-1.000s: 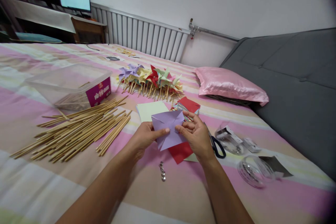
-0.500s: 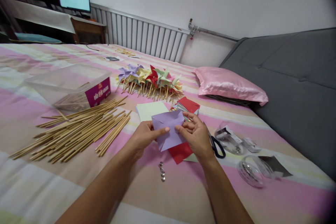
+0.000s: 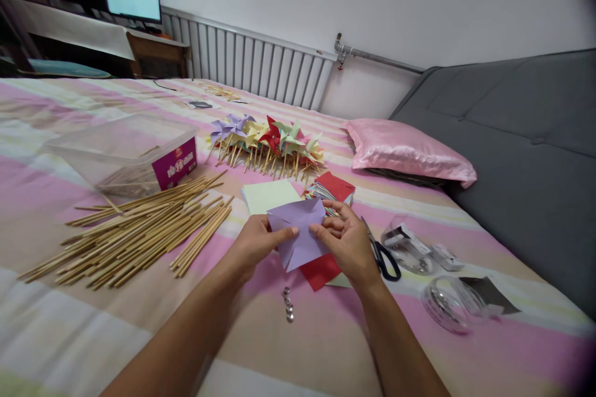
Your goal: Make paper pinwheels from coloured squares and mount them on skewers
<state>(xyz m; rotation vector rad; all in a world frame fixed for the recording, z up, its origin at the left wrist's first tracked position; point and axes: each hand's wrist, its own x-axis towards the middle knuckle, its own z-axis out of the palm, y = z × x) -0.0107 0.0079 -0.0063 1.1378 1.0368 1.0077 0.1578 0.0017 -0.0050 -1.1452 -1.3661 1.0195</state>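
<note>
Purple paper (image 3: 298,232) barely shifted; striped bed (image 3: 69,329), gray sofa (image 3: 526,155).

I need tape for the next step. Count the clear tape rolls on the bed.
2. One tape roll lies just right of the scissors; the other tape roll lies nearer, beside a dark paper scrap. Others may be hidden.

Bed with pink-and-cream striped sheet (image 3: 326,347) carries: loose pile of bamboo sticks (image 3: 135,232), clear plastic tub with purple label (image 3: 125,152), row of finished paper pinwheels (image 3: 267,142), pale green paper square (image 3: 267,194), stack of coloured paper sheets (red on top) (image 3: 336,186), black-handled scissors (image 3: 384,257), small metal pins (image 3: 288,305), clear tape rolls (image 3: 447,304), pink satin pillow (image 3: 410,152).
</note>
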